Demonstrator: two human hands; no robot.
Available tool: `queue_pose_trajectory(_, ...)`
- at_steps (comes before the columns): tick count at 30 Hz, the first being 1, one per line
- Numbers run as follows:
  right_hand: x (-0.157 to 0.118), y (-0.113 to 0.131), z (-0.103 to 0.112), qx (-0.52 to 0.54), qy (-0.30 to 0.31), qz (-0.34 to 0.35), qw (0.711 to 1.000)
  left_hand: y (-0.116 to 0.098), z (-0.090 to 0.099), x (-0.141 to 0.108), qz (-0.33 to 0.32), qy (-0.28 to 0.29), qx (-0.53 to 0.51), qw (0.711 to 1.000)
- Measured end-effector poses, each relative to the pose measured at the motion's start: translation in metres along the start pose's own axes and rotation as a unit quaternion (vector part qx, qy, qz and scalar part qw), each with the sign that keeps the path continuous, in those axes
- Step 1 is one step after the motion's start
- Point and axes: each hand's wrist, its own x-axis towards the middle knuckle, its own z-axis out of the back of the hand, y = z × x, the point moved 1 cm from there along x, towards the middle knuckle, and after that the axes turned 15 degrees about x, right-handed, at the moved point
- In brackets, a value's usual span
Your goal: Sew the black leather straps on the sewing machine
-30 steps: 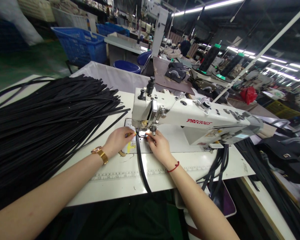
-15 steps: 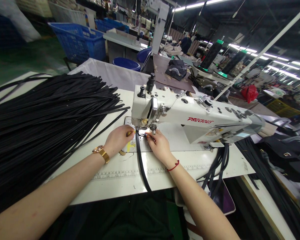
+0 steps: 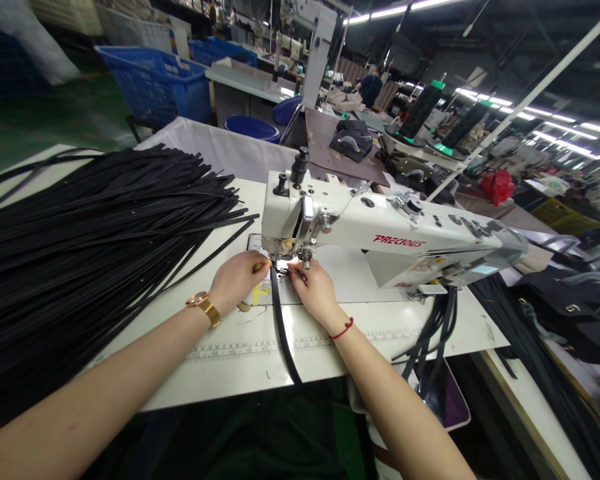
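Observation:
A white sewing machine (image 3: 350, 220) stands on the pale table. One black strap (image 3: 281, 327) runs from under its needle area toward me and over the table's front edge. My left hand (image 3: 237, 280), with a gold watch at the wrist, is closed just left of the needle, around a small yellow-handled thing mostly hidden by the fingers. My right hand (image 3: 314, 288) is closed in a pinch just right of the needle; what it holds, if anything, is too small to name. A big pile of black straps (image 3: 95, 247) covers the table's left side.
More black straps (image 3: 437, 333) hang over the table edge on the right. Behind the table are a blue basket (image 3: 160, 83), a blue stool (image 3: 253, 128) and a black bag (image 3: 351, 139). A person (image 3: 371, 87) is far back. A ruler scale (image 3: 220, 348) runs along the table front.
My right hand has shifted slightly left, closer to the needle area. My left hand and the strap look almost the same.

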Motion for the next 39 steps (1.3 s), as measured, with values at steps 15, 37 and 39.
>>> queue_pose_trajectory(15, 0.002, 0.000, 0.000, -0.026, -0.002, -0.002, 1.000, 0.000, 0.003, 0.001, 0.000, 0.011, -0.008, 1.000)
queue_pose_trajectory(37, 0.010, -0.005, -0.009, -0.094, -0.001, -0.033, 0.995, 0.000, 0.004, 0.000, 0.009, 0.015, -0.018, 1.000)
queue_pose_trajectory(39, 0.010, -0.005, -0.009, -0.094, -0.001, -0.033, 0.995, -0.001, 0.004, 0.000, 0.009, 0.013, -0.016, 1.000)
